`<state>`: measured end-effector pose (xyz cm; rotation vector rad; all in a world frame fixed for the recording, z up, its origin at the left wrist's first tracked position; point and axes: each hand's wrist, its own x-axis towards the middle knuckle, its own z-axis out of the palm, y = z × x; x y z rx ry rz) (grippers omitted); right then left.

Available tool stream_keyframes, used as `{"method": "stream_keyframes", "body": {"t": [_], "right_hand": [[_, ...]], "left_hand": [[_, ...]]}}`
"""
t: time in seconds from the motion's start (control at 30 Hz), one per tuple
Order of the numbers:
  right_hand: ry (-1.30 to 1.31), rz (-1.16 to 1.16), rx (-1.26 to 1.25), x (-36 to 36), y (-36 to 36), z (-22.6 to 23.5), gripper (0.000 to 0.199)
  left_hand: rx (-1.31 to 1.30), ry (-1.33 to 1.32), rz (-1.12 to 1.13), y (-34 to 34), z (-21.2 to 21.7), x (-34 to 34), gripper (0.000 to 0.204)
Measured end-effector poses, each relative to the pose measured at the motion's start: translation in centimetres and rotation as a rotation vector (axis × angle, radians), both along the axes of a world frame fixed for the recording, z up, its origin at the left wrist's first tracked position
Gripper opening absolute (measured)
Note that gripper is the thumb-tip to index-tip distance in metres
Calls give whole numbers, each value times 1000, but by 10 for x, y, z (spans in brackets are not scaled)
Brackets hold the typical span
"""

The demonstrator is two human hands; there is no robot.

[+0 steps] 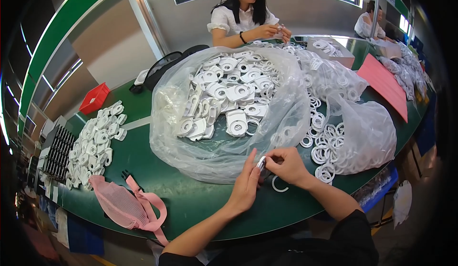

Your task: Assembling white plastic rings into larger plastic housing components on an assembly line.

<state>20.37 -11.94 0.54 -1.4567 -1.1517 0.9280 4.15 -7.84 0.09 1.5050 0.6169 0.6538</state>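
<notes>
My left hand (pixel 244 188) and my right hand (pixel 287 166) meet above the table, just in front of a large open plastic bag (pixel 167 144). Between them is a small white plastic part (pixel 261 162), seen edge-on. The left fingers hold it from the left, while the right thumb and fingers pinch at its upper side. Its full shape is hidden by the fingers. A single white ring (pixel 286 189) lies on the table below my right hand. Inside the bag sits a heap of flat white plastic pieces (pixel 238 93) with round holes.
Loose white rings (pixel 329 147) spill from a clear bag (pixel 369 135) on the right. Finished-looking white pieces (pixel 95 139) are piled left, near a red bin (pixel 95 98) and stacked black trays (pixel 56 154). A pink mesh bag (pixel 119 204) lies at the front. A co-worker (pixel 245 18) sits opposite.
</notes>
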Motion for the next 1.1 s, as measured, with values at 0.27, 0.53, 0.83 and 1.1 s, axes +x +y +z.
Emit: {"method": "stream_keyframes", "body": {"t": [0.27, 0.53, 0.83, 1.1], "right_hand": [[-676, -78, 452, -9, -4, 5, 13], [-298, 101, 315, -2, -3, 13, 11], [-450, 274, 463, 1, -1, 13, 8], [-427, 263, 348, -4, -3, 15, 8]], "left_hand": [[-249, -82, 54, 17, -24, -4, 48], [-617, -136, -274, 35, 14, -19, 49], [-459, 22, -211, 44, 13, -27, 48], [-435, 62, -154, 46, 13, -26, 48]]}}
